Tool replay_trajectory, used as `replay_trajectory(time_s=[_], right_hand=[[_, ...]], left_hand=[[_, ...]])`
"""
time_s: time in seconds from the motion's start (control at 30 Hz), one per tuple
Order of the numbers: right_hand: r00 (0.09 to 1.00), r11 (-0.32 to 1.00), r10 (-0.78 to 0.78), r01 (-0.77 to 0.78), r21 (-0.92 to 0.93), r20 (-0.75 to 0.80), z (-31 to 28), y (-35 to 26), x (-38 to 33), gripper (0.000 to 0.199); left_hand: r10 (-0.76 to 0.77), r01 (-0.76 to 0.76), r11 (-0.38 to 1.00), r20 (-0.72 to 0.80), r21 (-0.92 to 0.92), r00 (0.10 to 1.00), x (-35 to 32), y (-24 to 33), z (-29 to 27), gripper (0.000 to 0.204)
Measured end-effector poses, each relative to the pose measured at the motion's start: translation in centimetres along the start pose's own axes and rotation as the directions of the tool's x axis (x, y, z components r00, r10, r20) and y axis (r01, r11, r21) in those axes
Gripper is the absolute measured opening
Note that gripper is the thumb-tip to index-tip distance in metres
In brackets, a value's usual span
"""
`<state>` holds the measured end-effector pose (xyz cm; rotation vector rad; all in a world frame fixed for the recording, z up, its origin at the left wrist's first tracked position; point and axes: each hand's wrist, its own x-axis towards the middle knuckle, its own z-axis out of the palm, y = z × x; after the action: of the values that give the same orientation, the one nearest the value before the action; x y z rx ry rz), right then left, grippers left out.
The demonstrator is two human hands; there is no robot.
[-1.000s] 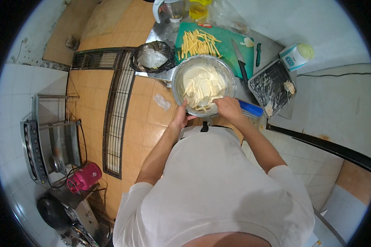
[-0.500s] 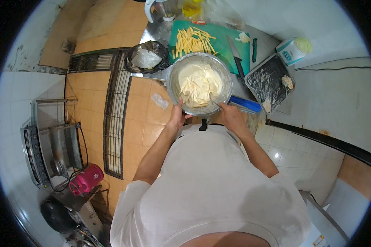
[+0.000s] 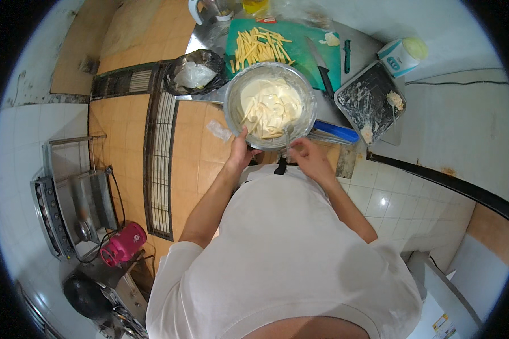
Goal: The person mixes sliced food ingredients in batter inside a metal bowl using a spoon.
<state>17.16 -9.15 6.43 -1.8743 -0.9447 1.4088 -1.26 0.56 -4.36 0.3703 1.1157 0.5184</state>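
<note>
Over the surface's (image 3: 367,51) near edge: metal bowl (image 3: 309,110), batter-coated sticks (image 3: 263,110) inside.
Left hand (image 3: 241,152) grips rim; right hand (image 3: 311,159), now drawn back nearer the waist, pinches utensil (image 3: 288,135); mixing seems well along.

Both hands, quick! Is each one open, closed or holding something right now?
Left hand: holding the metal bowl at its rim.
Right hand: fingertips at the spoon handle; can't tell if they grip it.

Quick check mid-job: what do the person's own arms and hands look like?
The left hand and right hand are both gloveless. The forearms are bare, with no watch or bracelet visible. Loose, short white sleeves belong to a white shirt.
</note>
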Motion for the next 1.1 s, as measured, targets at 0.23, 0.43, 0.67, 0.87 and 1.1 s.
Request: replay_trajectory(time_s=[0.23, 0.43, 0.67, 0.87, 1.1], right_hand=[[0.624, 0.636, -0.715, 0.391, 0.665, 0.315, -8.9, -14.4, -7.8, 0.035], [-0.414, 0.419, -0.839, -0.079, 0.905, 0.352, -6.5, -20.9, -14.8, 0.038], [-0.467, 0.44, -0.769, 0.107, 0.892, 0.436, -7.3, -21.4, -12.8, 0.038], [-0.4, 0.371, -0.801, 0.251, 0.894, 0.445, -5.7, -21.4, -12.8, 0.045], [0.229, 0.723, -0.645, 0.491, 0.486, 0.729, -3.3, -18.3, -5.4, 0.038]], left_hand=[[-0.007, 0.008, 1.0, -0.014, 0.012, 1.0, -0.4, 0.0, -0.2, 0.051], [0.019, -0.018, 0.994, -0.007, 0.108, 1.0, 0.0, 0.1, -0.1, 0.039], [0.042, -0.042, 0.997, 0.002, 0.071, 0.999, -1.0, 0.5, 0.6, 0.036], [-0.016, 0.016, 0.999, -0.009, 0.047, 1.0, -0.4, 0.1, 0.1, 0.037], [-0.121, 0.133, 0.981, 0.088, -0.141, 0.989, 1.4, -0.9, -0.9, 0.037]])
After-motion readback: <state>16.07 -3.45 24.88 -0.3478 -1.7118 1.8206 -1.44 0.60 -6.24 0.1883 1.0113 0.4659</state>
